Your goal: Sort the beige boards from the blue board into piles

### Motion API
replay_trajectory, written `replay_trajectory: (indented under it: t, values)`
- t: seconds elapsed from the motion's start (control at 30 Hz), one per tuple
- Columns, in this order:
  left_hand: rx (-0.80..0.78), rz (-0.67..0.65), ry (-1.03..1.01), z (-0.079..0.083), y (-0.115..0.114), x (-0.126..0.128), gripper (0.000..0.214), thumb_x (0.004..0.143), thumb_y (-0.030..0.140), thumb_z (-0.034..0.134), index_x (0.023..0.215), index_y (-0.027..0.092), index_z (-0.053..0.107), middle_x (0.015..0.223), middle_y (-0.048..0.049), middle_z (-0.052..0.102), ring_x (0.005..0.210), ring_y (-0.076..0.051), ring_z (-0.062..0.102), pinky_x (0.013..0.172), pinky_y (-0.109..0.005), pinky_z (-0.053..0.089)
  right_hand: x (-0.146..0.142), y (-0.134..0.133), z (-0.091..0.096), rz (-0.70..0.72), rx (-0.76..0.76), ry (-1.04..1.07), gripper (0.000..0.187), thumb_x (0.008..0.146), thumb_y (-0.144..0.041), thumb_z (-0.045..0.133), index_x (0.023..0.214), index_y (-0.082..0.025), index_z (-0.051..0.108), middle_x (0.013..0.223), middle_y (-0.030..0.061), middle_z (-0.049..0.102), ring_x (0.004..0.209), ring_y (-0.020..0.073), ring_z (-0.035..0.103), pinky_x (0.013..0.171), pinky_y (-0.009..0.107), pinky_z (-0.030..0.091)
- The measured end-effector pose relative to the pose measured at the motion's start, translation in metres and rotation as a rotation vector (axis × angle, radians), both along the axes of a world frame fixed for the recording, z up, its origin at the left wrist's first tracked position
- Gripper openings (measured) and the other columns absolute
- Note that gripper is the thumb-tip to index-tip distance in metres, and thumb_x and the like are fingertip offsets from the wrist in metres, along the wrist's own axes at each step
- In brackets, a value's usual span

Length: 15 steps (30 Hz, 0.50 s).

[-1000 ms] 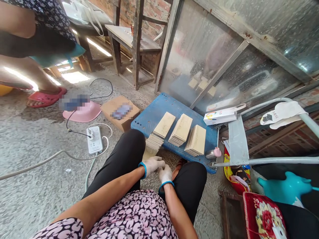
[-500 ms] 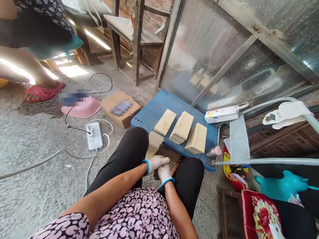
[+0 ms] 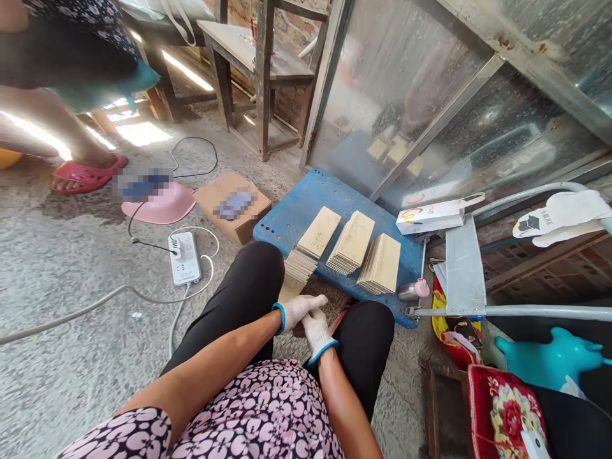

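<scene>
Both gloved hands, left hand (image 3: 300,312) and right hand (image 3: 317,334), were touching each other just short of the boards. Grip on either: couldn't tell, palms and most fingertips hidden. Three stacks of tan boards (image 3: 351,242) sat in a row on the blue cart deck (image 3: 306,201); a fanned batch (image 3: 300,265) at the left stack's near end was closest. Pink-topped metal bottle (image 3: 408,292) was near the right stack.
</scene>
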<state>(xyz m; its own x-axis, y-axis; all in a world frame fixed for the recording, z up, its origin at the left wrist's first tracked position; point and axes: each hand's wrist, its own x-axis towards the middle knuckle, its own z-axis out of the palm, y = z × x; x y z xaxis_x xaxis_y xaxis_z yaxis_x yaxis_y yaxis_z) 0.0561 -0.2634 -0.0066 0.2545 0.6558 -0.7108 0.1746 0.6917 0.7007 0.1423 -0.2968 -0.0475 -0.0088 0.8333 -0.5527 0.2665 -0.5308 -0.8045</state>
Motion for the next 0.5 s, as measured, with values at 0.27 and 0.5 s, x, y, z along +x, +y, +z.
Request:
replay_trajectory:
  t: [0.27, 0.5]
  values:
    - [-0.053, 0.136, -0.19, -0.003, -0.001, 0.003, 0.027, 0.083, 0.044, 0.064, 0.078, 0.019, 0.055, 0.057, 0.0034, 0.049, 0.047, -0.013, 0.045, 0.044, -0.024, 0.032, 0.003, 0.002, 0.008, -0.022, 0.071, 0.041, 0.033, 0.078, -0.044, 0.062, 0.095, -0.017, 0.07, 0.07, 0.0053, 0.07, 0.076, 0.0262, 0.07, 0.057, 0.029, 0.052]
    - [-0.212, 0.036, -0.412, 0.0, -0.001, -0.005, 0.034, 0.071, 0.05, 0.068, 0.065, 0.022, 0.049, 0.046, 0.0031, 0.04, 0.035, -0.013, 0.033, 0.037, -0.026, 0.019, 0.004, -0.004, 0.013, -0.015, 0.113, 0.203, 0.032, 0.075, -0.052, 0.064, 0.072, -0.019, 0.064, 0.06, 0.0026, 0.063, 0.066, 0.0215, 0.065, 0.056, 0.029, 0.052]
